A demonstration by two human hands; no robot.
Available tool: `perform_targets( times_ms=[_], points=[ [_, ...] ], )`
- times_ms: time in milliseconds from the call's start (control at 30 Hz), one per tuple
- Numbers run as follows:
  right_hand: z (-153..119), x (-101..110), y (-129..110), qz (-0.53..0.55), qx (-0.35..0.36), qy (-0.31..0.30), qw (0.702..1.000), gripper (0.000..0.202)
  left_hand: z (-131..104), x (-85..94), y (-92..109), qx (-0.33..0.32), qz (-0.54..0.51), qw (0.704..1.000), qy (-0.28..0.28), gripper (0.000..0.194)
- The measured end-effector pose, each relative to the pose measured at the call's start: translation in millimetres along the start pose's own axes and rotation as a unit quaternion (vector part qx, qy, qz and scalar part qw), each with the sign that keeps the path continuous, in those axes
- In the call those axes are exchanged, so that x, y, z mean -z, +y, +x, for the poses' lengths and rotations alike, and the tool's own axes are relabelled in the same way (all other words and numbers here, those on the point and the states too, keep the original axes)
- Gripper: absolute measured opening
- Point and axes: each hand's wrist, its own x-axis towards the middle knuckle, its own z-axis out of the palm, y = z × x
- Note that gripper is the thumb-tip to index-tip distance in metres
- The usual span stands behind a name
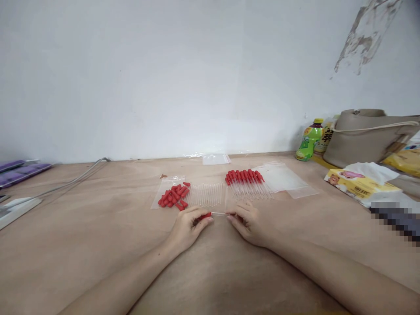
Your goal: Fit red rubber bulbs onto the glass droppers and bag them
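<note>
My left hand point(190, 223) pinches a red rubber bulb point(207, 215) between thumb and fingers. From the bulb a thin clear glass tube point(218, 214) runs across to my right hand point(246, 221), whose fingertips close on its other end. Whether the tube sits inside the bulb or only meets it, I cannot tell. Beyond my left hand lies a heap of loose red bulbs point(172, 195) on a clear plastic bag point(157, 197). To the right of the heap is a row of bare glass tubes point(206, 194). Past my right hand, droppers with red bulbs point(244, 177) lie side by side.
Clear bags point(282, 177) lie right of the droppers, another bag point(215, 159) by the wall. At right stand a green-labelled bottle point(306, 142), a beige handbag point(357, 135) and a tissue pack point(361, 186). At left are a grey cable point(78, 177) and purple packets point(24, 175).
</note>
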Motion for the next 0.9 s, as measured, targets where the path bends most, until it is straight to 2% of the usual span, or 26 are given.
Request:
perform_targets(
  times_ms=[200, 367, 467, 633, 767, 900],
  points=[
    [1, -1, 7, 0.015, 0.010, -0.037, 0.999, 0.017, -1, 0.3, -3, -0.031, -0.021, 0.999, -0.008, 0.018],
    [8, 8, 11, -0.003, 0.027, -0.094, 0.995, 0.016, -2, 2.0, 1, -0.057, -0.016, 0.997, -0.059, 0.021],
    [8, 9, 9, -0.057, 0.049, -0.092, 0.993, 0.018, -3, 1.8, 3, -0.066, 0.014, 0.995, -0.078, 0.022],
    [4, 1, 2, -0.138, 0.067, -0.024, 0.988, 0.022, -2, 0.7, -1, -0.050, 0.054, 0.996, -0.045, 0.020],
    [3, -2, 6, -0.079, 0.040, -0.018, 0.996, 0.019, 0, 2.3, -5, -0.037, 0.027, 0.999, -0.006, 0.017],
    [3, -3, 10, -0.011, 0.016, -0.030, 0.999, 0.017, -1, 1.7, -8, -0.026, -0.004, 1.000, 0.006, 0.016]
  ],
)
